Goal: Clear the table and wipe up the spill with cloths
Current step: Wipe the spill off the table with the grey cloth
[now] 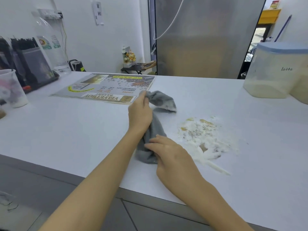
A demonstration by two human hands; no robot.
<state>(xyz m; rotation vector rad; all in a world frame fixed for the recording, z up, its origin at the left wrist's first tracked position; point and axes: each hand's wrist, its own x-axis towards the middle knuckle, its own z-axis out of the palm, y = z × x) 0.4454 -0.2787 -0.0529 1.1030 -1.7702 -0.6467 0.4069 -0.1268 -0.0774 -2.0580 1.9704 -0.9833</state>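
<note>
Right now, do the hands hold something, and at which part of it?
Both hold the grey cloth. The left hand grips it near its middle, where it bunches; the right hand holds its near end, low on the table.

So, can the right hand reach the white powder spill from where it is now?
Probably yes: the right hand, gripping the grey cloth, lies just beside the spill, with nothing between.

The white worktop (83, 130) carries a grey cloth (160, 100), a powdery white spill (205, 137), a bakery menu sheet (106, 87) and a "latte" container (275, 70).
</note>
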